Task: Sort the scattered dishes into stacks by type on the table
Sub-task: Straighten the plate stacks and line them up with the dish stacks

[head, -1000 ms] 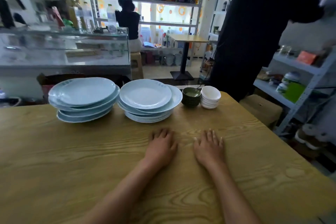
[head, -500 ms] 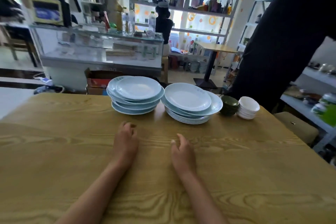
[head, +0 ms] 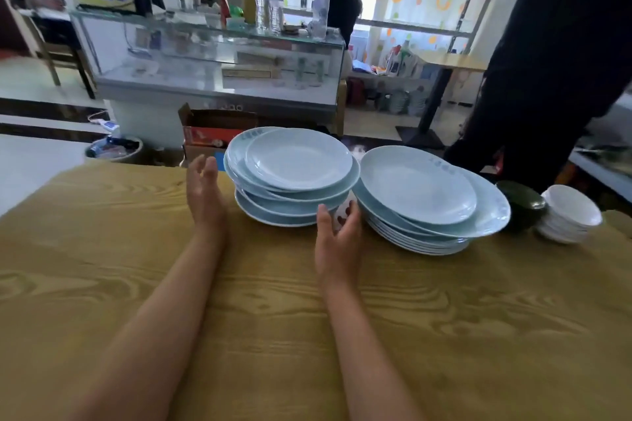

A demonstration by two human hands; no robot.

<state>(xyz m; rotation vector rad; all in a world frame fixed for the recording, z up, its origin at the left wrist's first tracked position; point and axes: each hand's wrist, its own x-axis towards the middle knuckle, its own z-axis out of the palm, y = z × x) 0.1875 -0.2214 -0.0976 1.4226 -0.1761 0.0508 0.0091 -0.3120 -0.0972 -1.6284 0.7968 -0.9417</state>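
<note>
On the wooden counter (head: pixel 478 318), the left stack of pale blue plates (head: pixel 294 178) serves as the landmark; it sits near the far edge, its plates lying flat with rims upward but slid unevenly, so the pile leans. Just left of that stack, the left hand (head: pixel 205 191) stands on edge with fingers straight and together, palm turned toward the plates, open and gripping nothing; whether it touches the rims is hard to tell. At the stack's near right corner, the right hand (head: pixel 337 236) has loosely spread fingers reaching into the gap beside the lowest plates, seemingly touching them without closing on anything. Just right of the landmark stack is a second stack of pale blue plates (head: pixel 427 198), wider, its top 2 plates shifted rightward, with a faint blue pattern near the far rim that cannot be read. Farther right stand dark green bowls (head: pixel 521 203), then a stack of small white dishes (head: pixel 569 214), touching or nearly so.
</note>
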